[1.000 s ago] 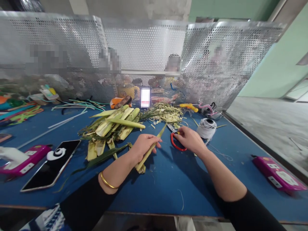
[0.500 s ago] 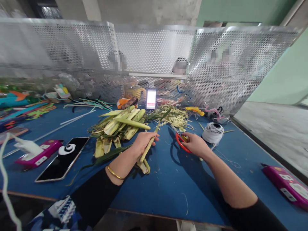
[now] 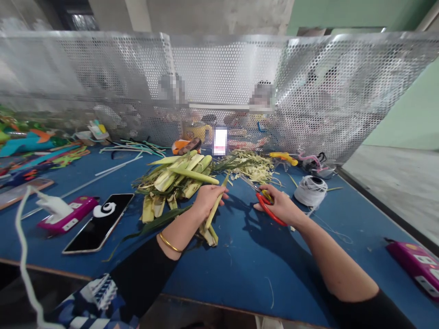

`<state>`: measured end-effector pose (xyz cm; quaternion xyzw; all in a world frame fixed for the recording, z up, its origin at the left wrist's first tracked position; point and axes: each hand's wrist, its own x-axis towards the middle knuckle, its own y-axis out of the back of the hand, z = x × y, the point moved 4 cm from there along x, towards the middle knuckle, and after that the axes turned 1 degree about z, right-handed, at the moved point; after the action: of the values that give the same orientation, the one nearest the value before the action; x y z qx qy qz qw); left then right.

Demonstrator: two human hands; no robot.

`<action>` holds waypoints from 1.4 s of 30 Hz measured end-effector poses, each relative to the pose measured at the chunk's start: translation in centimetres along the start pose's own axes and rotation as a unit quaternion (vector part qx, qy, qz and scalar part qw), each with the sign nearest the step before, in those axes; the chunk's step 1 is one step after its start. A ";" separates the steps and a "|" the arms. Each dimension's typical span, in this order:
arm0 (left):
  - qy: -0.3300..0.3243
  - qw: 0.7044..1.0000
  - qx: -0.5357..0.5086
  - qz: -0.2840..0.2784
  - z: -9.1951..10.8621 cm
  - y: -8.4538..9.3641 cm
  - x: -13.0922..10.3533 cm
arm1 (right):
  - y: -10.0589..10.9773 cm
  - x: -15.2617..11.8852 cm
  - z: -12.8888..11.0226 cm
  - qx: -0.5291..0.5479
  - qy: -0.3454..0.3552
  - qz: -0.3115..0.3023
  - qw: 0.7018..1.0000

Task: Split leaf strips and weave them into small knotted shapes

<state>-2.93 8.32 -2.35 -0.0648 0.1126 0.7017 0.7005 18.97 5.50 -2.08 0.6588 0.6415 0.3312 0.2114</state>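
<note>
My left hand (image 3: 207, 200) is closed around a narrow green plant stalk (image 3: 215, 210), which slants up to a pointed tip. My right hand (image 3: 279, 204) grips red-handled scissors (image 3: 272, 214), their blades aimed up and left toward the stalk but apart from it. Yellow shows on the inner side of the scissors' handles. A pile of green and pale leaf sheaths (image 3: 180, 176) lies beyond and left of my left hand. Behind both hands is a heap of thin plant shavings (image 3: 255, 167). A spool of white string (image 3: 310, 191) stands right of my right hand.
A black smartphone (image 3: 99, 224) and a magenta power strip (image 3: 70, 214) with a white plug lie at left. Another magenta power strip (image 3: 414, 265) is at right. A perforated metal screen (image 3: 226, 68) closes off the back; a lit phone (image 3: 220, 140) stands before it.
My right hand has lifted and turned the scissors, so the blades and handles show more plainly. My left hand keeps its hold on the stalk. The whole view has shifted slightly.
</note>
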 end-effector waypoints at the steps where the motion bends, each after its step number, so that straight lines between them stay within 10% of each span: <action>1: -0.007 1.000 0.006 -0.003 0.0 -0.1 -0.1 | 0.0 -0.1 -0.2 -0.018 -0.002 -0.001 1.000; 32: -0.025 0.998 0.036 -0.035 -0.3 -0.7 -0.5 | 0.4 0.4 0.5 -0.073 -0.003 0.035 0.997; 39: -0.007 0.999 -0.053 0.009 0.0 0.2 0.3 | 2.8 -1.5 -0.1 -0.004 0.016 -0.226 0.974; 42: 0.011 0.998 -0.060 0.003 -0.1 0.0 0.2 | 4.1 -2.7 -0.5 -0.016 0.006 -0.239 0.971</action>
<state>-2.98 8.45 -2.48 -0.1139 0.0781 0.7082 0.6923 21.63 2.39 0.73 0.4809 0.7761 0.2855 0.2913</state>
